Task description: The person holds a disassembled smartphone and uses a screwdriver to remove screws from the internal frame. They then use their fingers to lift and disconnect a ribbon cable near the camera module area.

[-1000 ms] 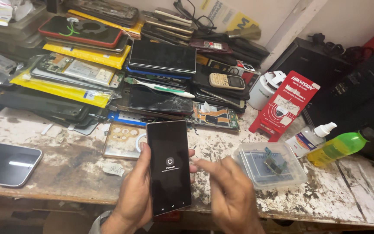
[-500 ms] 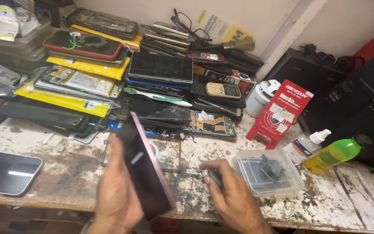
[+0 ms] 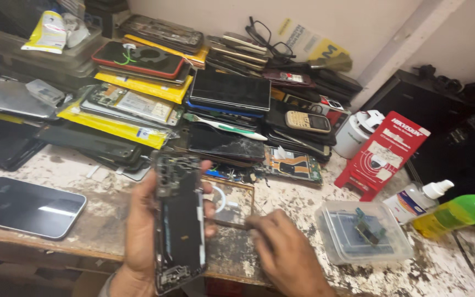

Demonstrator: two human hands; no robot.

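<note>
Upright, more or less, stood the opened phone (image 3: 180, 223), back cover off and inner parts facing the camera, long axis running from the near edge of the workbench (image 3: 56, 220) away toward the heap of old phones (image 3: 232, 110), top end tipped a little to the left. Gripped along its left edge by the left hand (image 3: 144, 231), fingers (image 3: 209, 206) curling round the right edge. Just right of it, apart and not touching, lay the right hand (image 3: 287, 256), palm down over the bench, fingers loosely bent and pinched toward a thin dark thing at the fingertips; too blurred to tell what, or whether truly held. Nearer to the phone by far, then, the left hand, already on it; the right lower and to the side, level with the phone's bottom half. Between the two hands, flat on the bench, a square panel with a pale ring (image 3: 232, 203). Farther right, a clear plastic tub (image 3: 358, 250) holding a small circuit board, well apart from both hands. At far left, a dark tablet (image 3: 26, 206) lying flat.
</note>
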